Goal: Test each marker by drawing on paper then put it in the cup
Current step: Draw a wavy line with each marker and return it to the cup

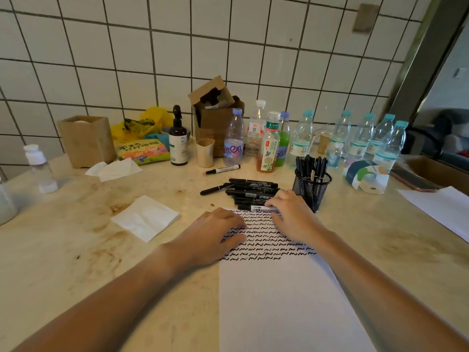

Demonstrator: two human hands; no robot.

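A white sheet of paper [284,301] lies in front of me, its upper part covered with rows of black squiggles. My left hand [215,232] rests flat on the paper's left edge. My right hand [291,214] reaches to the pile of black markers [253,191] just beyond the paper, and its fingers pinch the nearest marker [258,208]. A black mesh cup [312,186] with several markers upright in it stands right of the pile. Two markers lie apart from the pile: one [223,169] farther back, one [214,189] at its left.
Folded white tissue [147,218] lies left of the paper. Several bottles [302,138], a paper cup [205,152], a pump bottle [178,142], cardboard boxes [215,115] and a wooden box [86,141] line the tiled wall. A tape roll [365,177], a phone and another sheet [441,209] sit at right.
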